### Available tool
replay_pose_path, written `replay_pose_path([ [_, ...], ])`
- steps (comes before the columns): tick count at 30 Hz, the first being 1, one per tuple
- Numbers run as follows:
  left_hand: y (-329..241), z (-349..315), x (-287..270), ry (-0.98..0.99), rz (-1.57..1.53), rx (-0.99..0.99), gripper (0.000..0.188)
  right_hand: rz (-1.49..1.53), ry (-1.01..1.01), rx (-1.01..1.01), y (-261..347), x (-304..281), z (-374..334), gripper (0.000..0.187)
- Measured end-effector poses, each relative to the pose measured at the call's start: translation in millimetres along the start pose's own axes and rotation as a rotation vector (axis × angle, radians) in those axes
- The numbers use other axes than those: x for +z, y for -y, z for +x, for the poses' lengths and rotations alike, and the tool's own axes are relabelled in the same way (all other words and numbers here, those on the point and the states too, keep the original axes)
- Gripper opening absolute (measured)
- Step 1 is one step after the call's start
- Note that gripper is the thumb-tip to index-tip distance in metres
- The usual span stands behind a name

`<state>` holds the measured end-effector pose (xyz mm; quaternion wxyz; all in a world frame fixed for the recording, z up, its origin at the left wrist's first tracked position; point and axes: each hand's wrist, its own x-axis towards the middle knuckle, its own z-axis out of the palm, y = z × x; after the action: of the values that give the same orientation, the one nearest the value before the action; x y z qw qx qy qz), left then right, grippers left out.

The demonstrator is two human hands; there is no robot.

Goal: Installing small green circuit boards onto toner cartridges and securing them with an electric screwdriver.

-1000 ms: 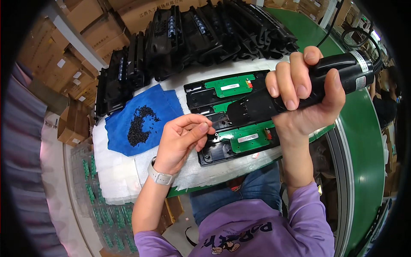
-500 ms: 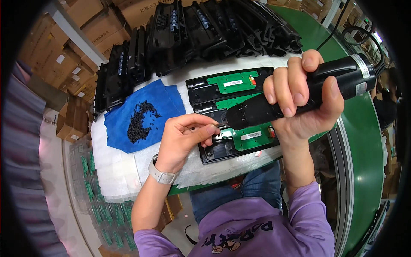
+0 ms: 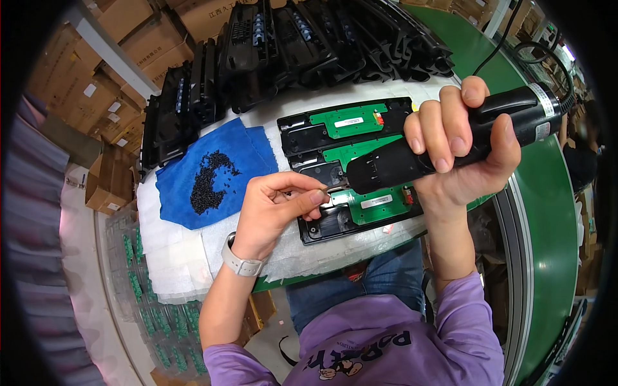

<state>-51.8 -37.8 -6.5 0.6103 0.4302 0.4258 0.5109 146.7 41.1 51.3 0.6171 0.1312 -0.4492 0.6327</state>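
Note:
My right hand (image 3: 468, 179) is wrapped round a black electric screwdriver (image 3: 389, 166), held almost level with its bit toward the left. At the bit's end, the thumb and forefinger of my left hand (image 3: 273, 204) are pinched together; whatever sits between them is too small to make out. Under the tool lie black plastic housings with green circuit boards: a far one (image 3: 299, 139), a middle one partly covered by the screwdriver, and a near one (image 3: 322, 229). Small black screws (image 3: 206, 192) are heaped on a blue cloth (image 3: 174, 199) left of my left hand.
Black plastic housings (image 3: 248, 77) are stacked along the table's far side. White padding (image 3: 170, 257) covers the green table (image 3: 550, 257). Clear trays with green boards (image 3: 164, 321) stand low at the left. Cardboard boxes (image 3: 96, 96) rise behind. The tool's cable (image 3: 566, 74) loops at upper right.
The screwdriver and my right hand have shifted slightly right, exposing more of the bit by my left fingertips. The left hand stays almost in place, still pinched.

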Motion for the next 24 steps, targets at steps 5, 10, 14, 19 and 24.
replay_pose_path([
  [5, 2.0, -1.0, 0.9, 0.01, -0.005, -0.018, 0.014, -0.022, 0.013, 0.002, 1.0, -0.8, -1.7, 0.03],
  [10, 6.4, 0.1, -0.2, 0.028, -0.049, -0.017, 0.013, -0.049, -0.026, -0.004, -1.5, 1.9, -6.0, 0.029],
  [14, 8.4, -0.7, 0.0, 0.05, -0.194, -0.034, 0.015, -0.06, -0.067, -0.05, -3.2, 4.3, -9.1, 0.029],
  [19, 7.4, -0.8, 10.1, 0.027, -0.016, -0.023, 0.014, -0.046, -0.2, -0.039, 1.1, 4.1, -5.7, 0.026],
  [24, 14.8, -2.5, 9.8, -0.07, 0.086, 0.022, 0.013, -0.386, -0.069, 0.284, 13.3, 4.3, 1.3, 0.025],
])
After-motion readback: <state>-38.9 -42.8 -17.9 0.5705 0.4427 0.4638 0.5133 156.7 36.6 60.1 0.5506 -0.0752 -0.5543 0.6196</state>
